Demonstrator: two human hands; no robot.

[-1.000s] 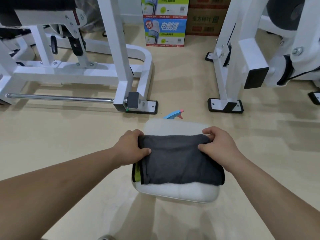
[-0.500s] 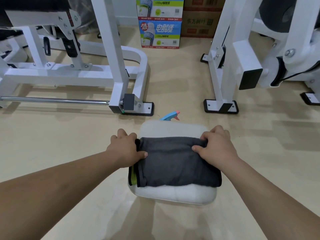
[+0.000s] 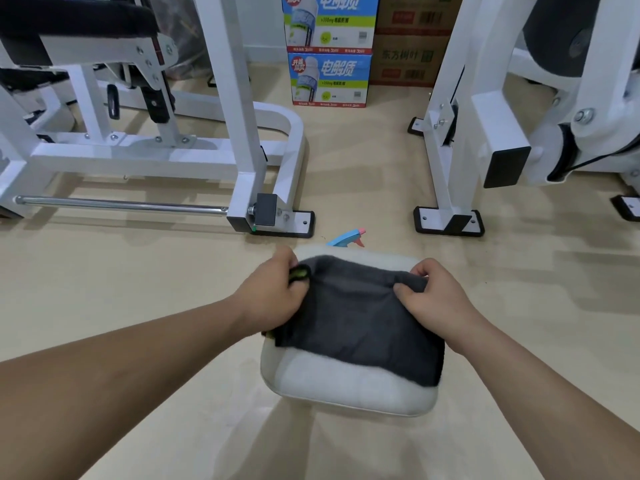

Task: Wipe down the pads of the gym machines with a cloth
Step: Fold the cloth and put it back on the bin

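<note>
A dark grey cloth [image 3: 360, 317] lies spread over the white pad [image 3: 349, 386], covering its far part and hanging over its right edge, with the near edge of the pad bare. The left hand [image 3: 273, 292] is clenched on the cloth's far left corner, where a green trim shows between the fingers. The right hand [image 3: 433, 292] pinches the far right corner, bunching the fabric. Just beyond the pad's far edge, a blue spray bottle [image 3: 346, 238] with a pink tip lies on the floor [image 3: 138, 278], between the feet of two white machine frames [image 3: 242, 133].
</note>
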